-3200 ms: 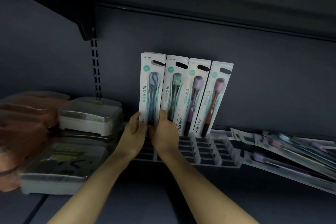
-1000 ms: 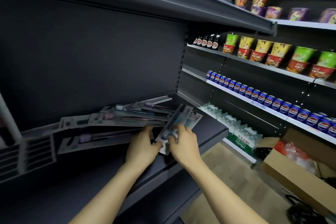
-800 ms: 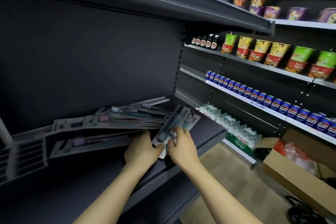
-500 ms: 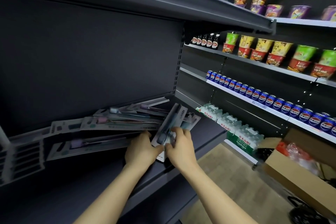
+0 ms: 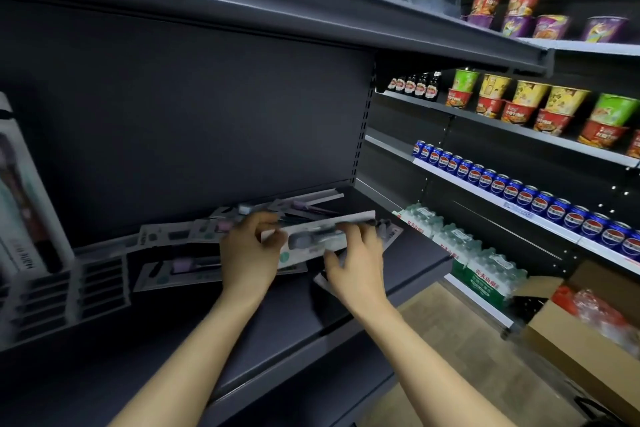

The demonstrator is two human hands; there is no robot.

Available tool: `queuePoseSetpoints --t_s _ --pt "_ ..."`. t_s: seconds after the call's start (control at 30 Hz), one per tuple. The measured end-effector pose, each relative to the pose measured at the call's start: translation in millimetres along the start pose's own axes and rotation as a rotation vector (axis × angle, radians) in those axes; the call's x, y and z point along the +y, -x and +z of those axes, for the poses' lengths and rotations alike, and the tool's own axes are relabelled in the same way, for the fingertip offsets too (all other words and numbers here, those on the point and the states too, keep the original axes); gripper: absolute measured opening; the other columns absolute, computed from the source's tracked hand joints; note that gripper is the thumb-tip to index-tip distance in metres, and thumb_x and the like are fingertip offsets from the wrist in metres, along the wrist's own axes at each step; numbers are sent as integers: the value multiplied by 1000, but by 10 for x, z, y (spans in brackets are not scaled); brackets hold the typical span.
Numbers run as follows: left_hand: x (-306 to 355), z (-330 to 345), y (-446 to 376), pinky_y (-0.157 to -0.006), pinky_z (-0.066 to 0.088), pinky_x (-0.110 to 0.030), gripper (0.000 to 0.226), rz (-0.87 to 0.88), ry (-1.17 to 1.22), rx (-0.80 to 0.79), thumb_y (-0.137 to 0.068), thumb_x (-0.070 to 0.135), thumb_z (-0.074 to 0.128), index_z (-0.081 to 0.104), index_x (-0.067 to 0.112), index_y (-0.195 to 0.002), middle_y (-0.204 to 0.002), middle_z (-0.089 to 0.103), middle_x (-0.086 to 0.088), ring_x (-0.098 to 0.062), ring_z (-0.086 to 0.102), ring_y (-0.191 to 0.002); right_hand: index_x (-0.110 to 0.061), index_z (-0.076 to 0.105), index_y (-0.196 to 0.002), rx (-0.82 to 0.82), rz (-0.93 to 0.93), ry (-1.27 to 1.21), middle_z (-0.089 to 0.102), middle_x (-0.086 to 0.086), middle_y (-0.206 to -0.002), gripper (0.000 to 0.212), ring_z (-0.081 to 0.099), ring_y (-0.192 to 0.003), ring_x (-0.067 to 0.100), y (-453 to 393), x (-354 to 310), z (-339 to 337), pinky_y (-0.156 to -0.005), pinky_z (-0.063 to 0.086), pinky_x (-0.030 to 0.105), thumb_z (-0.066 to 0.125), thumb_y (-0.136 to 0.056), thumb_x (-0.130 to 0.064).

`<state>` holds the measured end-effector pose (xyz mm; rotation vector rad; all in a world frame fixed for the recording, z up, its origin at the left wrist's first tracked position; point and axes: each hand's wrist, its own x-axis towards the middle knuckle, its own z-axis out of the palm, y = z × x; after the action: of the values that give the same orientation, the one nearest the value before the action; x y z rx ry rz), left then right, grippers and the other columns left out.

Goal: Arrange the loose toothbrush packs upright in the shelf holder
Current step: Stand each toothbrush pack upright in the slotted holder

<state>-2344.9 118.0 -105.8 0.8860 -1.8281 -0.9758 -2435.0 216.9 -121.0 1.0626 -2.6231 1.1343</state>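
Both hands hold one white toothbrush pack (image 5: 311, 236) lying nearly level above the dark shelf. My left hand (image 5: 247, 253) pinches its left end, and my right hand (image 5: 356, 253) curls over its right part. Behind and under it lies a loose pile of toothbrush packs (image 5: 187, 236), flat on the shelf. The grey slotted shelf holder (image 5: 69, 291) sits at the far left. A pack (image 5: 24, 204) stands upright in it at the frame's left edge, partly cut off.
The dark shelf board (image 5: 277, 333) has its front edge just below my wrists. To the right are shelves with blue cans (image 5: 519, 187), noodle cups (image 5: 540, 107) and bottled water packs (image 5: 460, 253). A cardboard box (image 5: 585, 333) stands on the floor at the right.
The pack that stood steeply tilted between my hands half a second ago now lies almost level. My hands have moved apart along it, the left one up and leftward.
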Motion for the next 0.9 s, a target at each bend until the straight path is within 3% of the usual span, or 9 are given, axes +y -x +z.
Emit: queuePoseSetpoints --t_s 0.1,0.2,0.27,0.33,0.37,0.5,0.6,0.73,0.9 --pt "109 -241 -46 -67 33 -16 18 97 -1 35 -81 6 61 66 9 -98 -85 62 4 -12 55 -83 -10 47 -127 32 -94 -3 40 12 -133 45 35 -123 32 -8 -193 -29 -99 30 38 56 -83 -19" --pt "205 -512 -61 -75 45 -19 15 172 52 64 -80 5 62 68 13 -90 -84 67 4 -13 61 -82 -11 52 -123 72 -170 -82 46 12 -129 57 42 -118 33 21 -457 -79 -96 34 40 49 -75 -41" --pt "266 -697 -60 -71 45 -11 16 184 97 78 -80 3 62 67 18 -85 -77 66 11 -3 60 -74 -13 53 -123 56 -196 -149 50 10 -128 65 44 -117 31 34 -631 -98 -97 38 43 45 -69 -49" --pt "310 -877 -55 -64 51 -21 19 156 140 75 -80 4 60 66 22 -82 -73 63 21 8 58 -62 -17 54 -122 -13 -247 -172 55 4 -125 65 47 -116 26 41 -777 -89 -96 40 45 46 -68 -52" --pt "320 -968 -56 -60 52 -23 21 147 167 68 -81 4 60 66 24 -81 -73 63 22 11 58 -61 -17 55 -120 -54 -276 -180 57 3 -123 63 49 -115 24 51 -849 -88 -96 41 42 49 -68 -52" --pt "349 -1342 -73 -61 43 -1 35 190 238 57 -79 -2 61 64 32 -74 -71 66 24 16 60 -70 -9 55 -117 -301 -367 -243 62 1 -110 42 53 -100 7 136 -1105 -108 -81 37 10 68 -79 -20" --pt "326 -1600 -75 -59 43 0 34 165 261 78 -77 -2 62 65 32 -71 -67 67 28 16 59 -69 -13 53 -116 -464 -443 -182 63 5 -112 39 57 -104 18 195 -1240 -66 -83 42 24 66 -79 -14" --pt "284 -1892 -52 -57 43 -2 26 161 320 129 -77 -2 63 69 22 -81 -82 66 19 14 59 -68 -6 52 -99 -489 -506 -129 59 8 -94 24 54 -89 20 293 -1405 113 -66 34 27 64 -80 -15" --pt "183 -2190 -37 -72 49 -8 30 147 363 189 -77 6 67 66 26 -100 -98 64 19 9 60 -87 -6 55 -98 -504 -456 -279 61 6 -98 18 56 -94 19 451 -1658 310 -74 41 29 63 -82 -13"
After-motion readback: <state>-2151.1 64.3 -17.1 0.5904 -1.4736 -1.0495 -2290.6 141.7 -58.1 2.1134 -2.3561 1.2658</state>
